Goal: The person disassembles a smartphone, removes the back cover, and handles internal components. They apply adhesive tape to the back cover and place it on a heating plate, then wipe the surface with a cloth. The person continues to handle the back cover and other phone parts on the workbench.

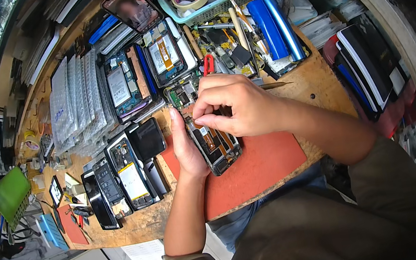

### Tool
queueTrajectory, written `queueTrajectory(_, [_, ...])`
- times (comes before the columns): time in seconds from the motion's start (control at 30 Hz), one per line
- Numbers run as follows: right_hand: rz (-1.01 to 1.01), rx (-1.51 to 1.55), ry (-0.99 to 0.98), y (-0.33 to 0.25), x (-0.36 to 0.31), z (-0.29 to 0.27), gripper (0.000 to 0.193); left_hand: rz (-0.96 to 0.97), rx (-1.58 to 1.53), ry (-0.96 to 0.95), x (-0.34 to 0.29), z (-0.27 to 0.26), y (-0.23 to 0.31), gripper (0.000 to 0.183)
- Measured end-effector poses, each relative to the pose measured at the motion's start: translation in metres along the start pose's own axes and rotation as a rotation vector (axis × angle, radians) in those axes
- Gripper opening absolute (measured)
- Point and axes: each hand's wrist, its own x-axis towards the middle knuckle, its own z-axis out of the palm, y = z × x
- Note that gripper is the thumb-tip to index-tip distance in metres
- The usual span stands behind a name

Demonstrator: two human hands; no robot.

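Observation:
An opened smartphone (216, 157) is tilted above an orange-red mat (273, 155), its back off and the circuit board and copper-coloured flex cables bare. My left hand (189, 149) grips it along its left edge, thumb pointing up and the other fingers hidden beneath. Over the phone's upper half, my right hand (236, 100) is closed in a pinch, thumb against forefinger. Whatever lies between those fingertips is too small or hidden to make out. The right hand covers part of the phone's board.
Opened phones (130, 176) lie left of the mat, with more phones (162, 55) behind. Bubble-wrap sleeves (74, 103) stand at the far left. Tools and a wooden-handled brush (233, 2) crowd the back, near a green basket (220, 5) and blue rolls (268, 26).

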Motion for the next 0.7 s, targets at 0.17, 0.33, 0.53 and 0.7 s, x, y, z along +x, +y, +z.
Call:
queueTrajectory(0.17, [0.105, 0.068, -0.053, -0.002, 0.0, -0.003, 0.011, -0.007, 0.034, -0.005, -0.001, 0.001, -0.003, 0.084])
queueTrajectory(0.33, [0.083, 0.034, -0.081, 0.001, 0.0, -0.005, 0.012, -0.018, 0.023, 0.006, 0.0, 0.002, -0.005, 0.085])
queueTrajectory(0.53, [-0.026, -0.067, -0.027, 0.004, -0.002, 0.0, 0.014, -0.014, 0.042, -0.019, -0.002, -0.001, -0.002, 0.085])
queueTrajectory(0.7, [-0.074, -0.078, 0.008, 0.002, -0.003, 0.004, 0.014, 0.024, -0.028, 0.033, 0.001, -0.007, 0.0, 0.082])
